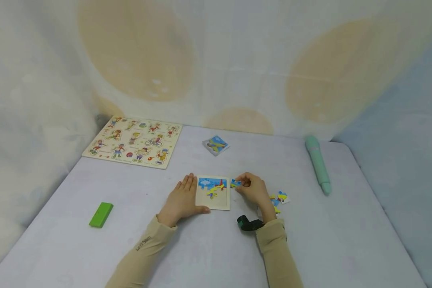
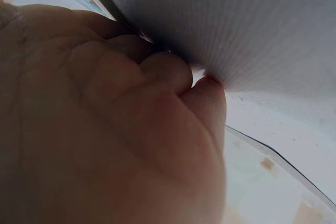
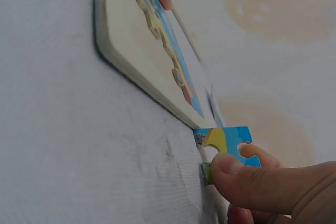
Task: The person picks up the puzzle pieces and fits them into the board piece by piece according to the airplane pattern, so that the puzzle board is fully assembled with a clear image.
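A small wooden puzzle tray [image 1: 212, 207] lies mid-table, its upper part filled with joined blue, yellow and red pieces. My left hand [image 1: 181, 202] rests flat along its left side, fingers straight, thumb at the bottom edge; in the left wrist view the hand [image 2: 121, 114] hides most of the tray. Just right of the tray, my right hand [image 1: 255, 192] pinches a blue and yellow puzzle piece [image 1: 235, 183] between thumb and fingers. The right wrist view shows that piece [image 3: 239, 136] near the tray's corner, held by the right hand [image 3: 273, 187].
Loose pieces [image 1: 282, 197] lie beside my right wrist, near a black object [image 1: 248, 224]. A picture card [image 1: 217, 145] is behind the tray. A large figure board [image 1: 133, 142] stands back left, a green block [image 1: 101, 215] front left, a mint-green microphone-shaped object [image 1: 318, 166] right.
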A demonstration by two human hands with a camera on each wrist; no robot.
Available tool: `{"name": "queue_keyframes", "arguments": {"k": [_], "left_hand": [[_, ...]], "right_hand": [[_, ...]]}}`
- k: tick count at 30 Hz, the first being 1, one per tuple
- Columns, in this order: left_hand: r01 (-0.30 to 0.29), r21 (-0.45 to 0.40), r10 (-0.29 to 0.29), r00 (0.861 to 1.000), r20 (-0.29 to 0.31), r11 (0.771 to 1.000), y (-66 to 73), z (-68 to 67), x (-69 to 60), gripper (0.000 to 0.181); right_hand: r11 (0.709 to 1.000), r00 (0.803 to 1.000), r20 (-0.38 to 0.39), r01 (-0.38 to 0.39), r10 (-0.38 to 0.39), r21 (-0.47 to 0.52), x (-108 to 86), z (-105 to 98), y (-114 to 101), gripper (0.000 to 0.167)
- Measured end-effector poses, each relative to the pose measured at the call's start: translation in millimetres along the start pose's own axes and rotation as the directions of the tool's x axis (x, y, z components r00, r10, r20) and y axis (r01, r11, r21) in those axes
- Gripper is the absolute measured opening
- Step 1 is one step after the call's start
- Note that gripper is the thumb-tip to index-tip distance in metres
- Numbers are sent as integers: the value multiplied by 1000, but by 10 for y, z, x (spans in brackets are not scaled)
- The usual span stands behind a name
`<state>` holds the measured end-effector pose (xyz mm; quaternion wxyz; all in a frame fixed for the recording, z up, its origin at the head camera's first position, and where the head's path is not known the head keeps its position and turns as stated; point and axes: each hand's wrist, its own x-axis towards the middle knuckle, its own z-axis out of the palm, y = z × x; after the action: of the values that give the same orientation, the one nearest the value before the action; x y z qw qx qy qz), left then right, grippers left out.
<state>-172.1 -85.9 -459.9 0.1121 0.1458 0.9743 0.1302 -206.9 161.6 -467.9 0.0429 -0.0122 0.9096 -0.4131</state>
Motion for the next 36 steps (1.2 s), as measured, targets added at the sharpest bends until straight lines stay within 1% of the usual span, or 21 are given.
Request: {"name": "queue_keyframes", "arguments": {"k": [3,6,12,16,21,25,30,33,36], "left_hand": [[-8,-5,8,1000,-3,1000,-7,-12,-2,118],[-11,-7,11,1000,-2,1000,-8,-20,-4,118],[-6,-3,6,1000,-3,1000,-11,-12,-2,118],[-8,-1,8,1000,1,1000,-6,-16,-7,118],[-7,-7,7,1000,-4,1000,-6,-18,-8,117],[-6,-13,6,1000,-10,1000,-8,-26,-13,118],[-13,-11,13,1000,-15,1000,-7,-27,-17,117],[-16,-10,16,1000,-8,1000,-3,-32,-21,117],[-16,-8,16,1000,-6,1000,1,-40,-24,117]], "right_hand": [[1000,1000,3,-11,11,-13,-2,-7,-9,20],[1000,1000,4,-18,18,-3,-1,-6,-30,25],[990,999,31,-43,39,136,9,68,-116,29],[985,999,16,-49,47,168,1,142,-184,25],[982,1000,-18,-21,25,186,-39,224,-303,14],[982,1000,10,-10,8,190,-74,329,-417,9],[989,998,38,48,-54,141,-103,511,-514,8],[991,997,20,71,-73,111,-127,596,-557,8],[993,996,-41,84,-81,83,-145,653,-595,8]]}}
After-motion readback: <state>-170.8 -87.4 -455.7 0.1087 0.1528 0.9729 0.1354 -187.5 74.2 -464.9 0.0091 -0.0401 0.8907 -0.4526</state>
